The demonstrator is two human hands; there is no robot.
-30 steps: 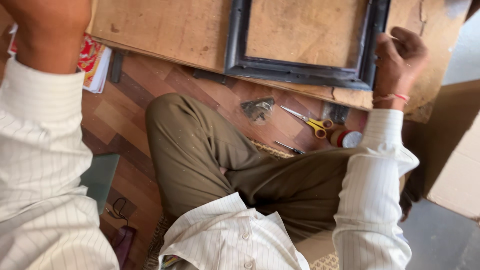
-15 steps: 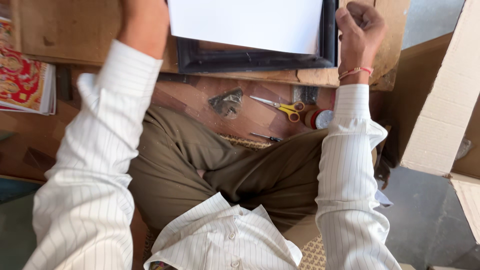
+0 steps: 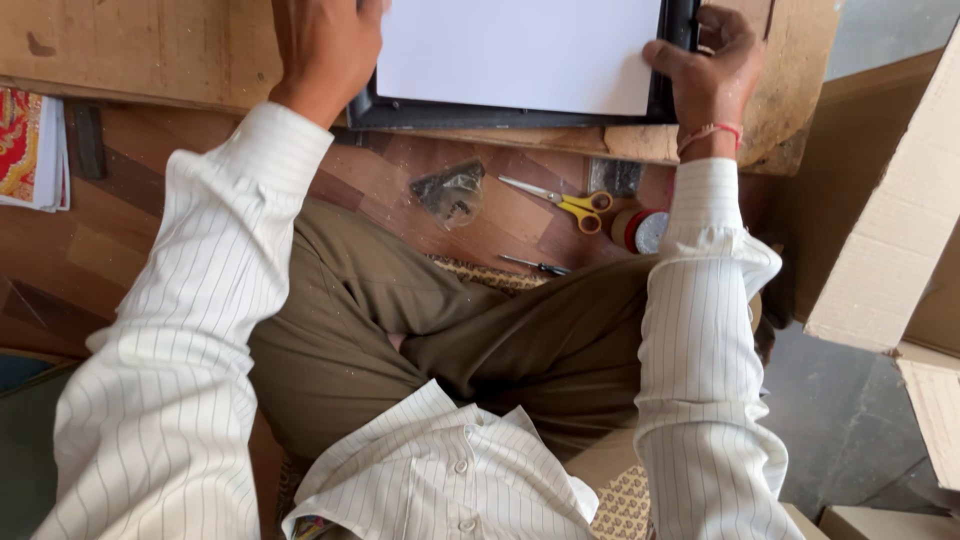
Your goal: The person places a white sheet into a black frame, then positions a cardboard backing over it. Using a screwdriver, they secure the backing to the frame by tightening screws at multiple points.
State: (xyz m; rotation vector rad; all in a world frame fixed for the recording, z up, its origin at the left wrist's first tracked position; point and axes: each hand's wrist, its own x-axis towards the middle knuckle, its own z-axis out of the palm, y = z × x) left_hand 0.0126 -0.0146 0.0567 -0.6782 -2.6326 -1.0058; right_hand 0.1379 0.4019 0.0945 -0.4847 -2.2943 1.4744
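Note:
A black picture frame (image 3: 500,113) lies on a wooden board (image 3: 150,50) in front of me, with a white sheet (image 3: 520,50) laid inside it. My left hand (image 3: 325,50) rests on the frame's lower left corner, pressing on the sheet's edge. My right hand (image 3: 705,70) grips the frame's lower right corner, thumb on the white sheet. I sit cross-legged on the floor in olive trousers and a striped white shirt.
On the wooden floor by my knee lie yellow-handled scissors (image 3: 570,203), a small clear plastic bag (image 3: 452,192), a red tape roll (image 3: 640,229) and a thin metal tool (image 3: 535,265). A colourful booklet (image 3: 30,150) lies at left. Cardboard boxes (image 3: 890,260) stand at right.
A white sheet now fills the frame, which a second ago showed only bare wood. Both hands have settled onto the frame's lower corners, and the view has shifted.

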